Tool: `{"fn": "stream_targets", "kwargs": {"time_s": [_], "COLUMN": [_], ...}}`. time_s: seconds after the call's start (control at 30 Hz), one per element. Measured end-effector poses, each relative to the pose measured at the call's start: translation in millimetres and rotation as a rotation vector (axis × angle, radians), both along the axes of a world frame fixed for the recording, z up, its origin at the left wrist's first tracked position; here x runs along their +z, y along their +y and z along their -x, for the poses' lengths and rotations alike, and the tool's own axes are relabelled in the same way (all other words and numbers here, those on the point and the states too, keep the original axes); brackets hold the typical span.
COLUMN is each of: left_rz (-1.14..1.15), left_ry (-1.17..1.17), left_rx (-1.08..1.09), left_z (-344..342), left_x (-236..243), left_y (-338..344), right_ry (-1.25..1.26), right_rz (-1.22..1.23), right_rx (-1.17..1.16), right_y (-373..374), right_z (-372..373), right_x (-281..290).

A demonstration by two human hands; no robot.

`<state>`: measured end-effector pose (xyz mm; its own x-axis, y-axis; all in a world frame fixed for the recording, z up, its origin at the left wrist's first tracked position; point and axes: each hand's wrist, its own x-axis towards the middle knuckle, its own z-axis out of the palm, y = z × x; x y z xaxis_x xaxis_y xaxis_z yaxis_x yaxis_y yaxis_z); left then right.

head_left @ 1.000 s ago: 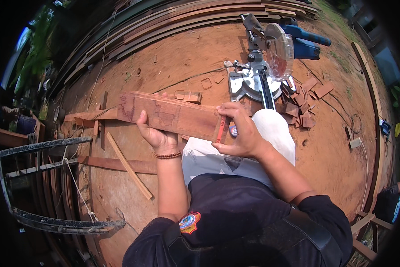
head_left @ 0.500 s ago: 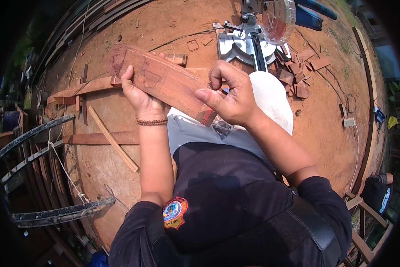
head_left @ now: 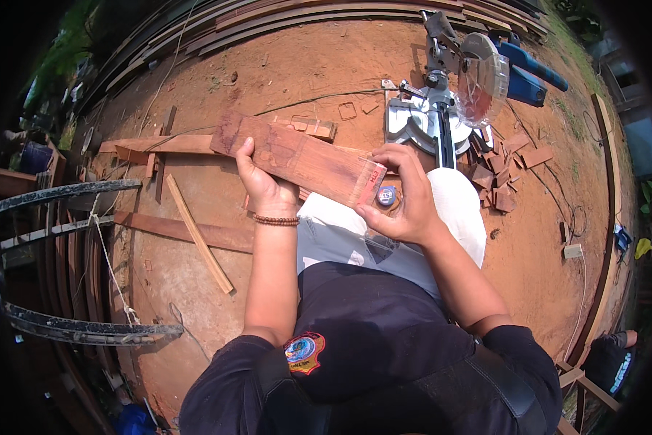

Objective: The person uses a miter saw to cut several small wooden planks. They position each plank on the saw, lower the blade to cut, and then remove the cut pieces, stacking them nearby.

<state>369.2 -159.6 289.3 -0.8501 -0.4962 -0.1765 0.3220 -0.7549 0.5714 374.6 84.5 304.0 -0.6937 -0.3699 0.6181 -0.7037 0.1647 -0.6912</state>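
A reddish-brown wooden board point(head_left: 290, 156) is held tilted above my lap. My left hand point(head_left: 264, 181) is closed round its lower edge near the middle, thumb up on the face, other fingers hidden underneath. Around the board's right end, which bears a red mark, my right hand point(head_left: 407, 203) is curled: the thumb touches the lower corner and the fingers reach the upper one. In the gap between that end and my right palm shows a round blue tape measure point(head_left: 387, 195); what it rests on is hard to make out.
A mitre saw point(head_left: 442, 109) with a blue motor stands ahead to the right, beside a heap of wood offcuts point(head_left: 496, 170). Loose planks point(head_left: 195, 232) lie at left near a black curved metal frame point(head_left: 72, 192). Long boards point(head_left: 304, 29) are stacked at the back.
My right hand has shifted from the board's face to round its end, its thumb now at the lower corner. The red-marked end and the tape measure have come into clearer view. My head view has shifted.
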Motion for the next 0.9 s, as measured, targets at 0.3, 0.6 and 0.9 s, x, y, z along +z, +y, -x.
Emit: {"fn": "stream_targets", "kwargs": {"time_s": [0.3, 0.6, 0.9], "left_rz": [0.105, 0.264, 0.261], "left_ry": [0.052, 0.122, 0.1], "left_rx": [0.358, 0.392, 0.357], "left_z": [-46.4, -63.6, -64.0], "left_x": [33.4, 33.6, 19.1], "left_y": [6.3, 8.2, 5.6], "right_ry": [-0.237, -0.236, -0.211], "right_rz": [-0.057, -0.05, -0.02], "right_rx": [-0.126, -0.009, -0.048], "right_y": [-42.9, -43.8, -43.1], "right_z": [-23.5, -16.6, -16.0], "right_x": [-12.5, -22.8, -23.0]}}
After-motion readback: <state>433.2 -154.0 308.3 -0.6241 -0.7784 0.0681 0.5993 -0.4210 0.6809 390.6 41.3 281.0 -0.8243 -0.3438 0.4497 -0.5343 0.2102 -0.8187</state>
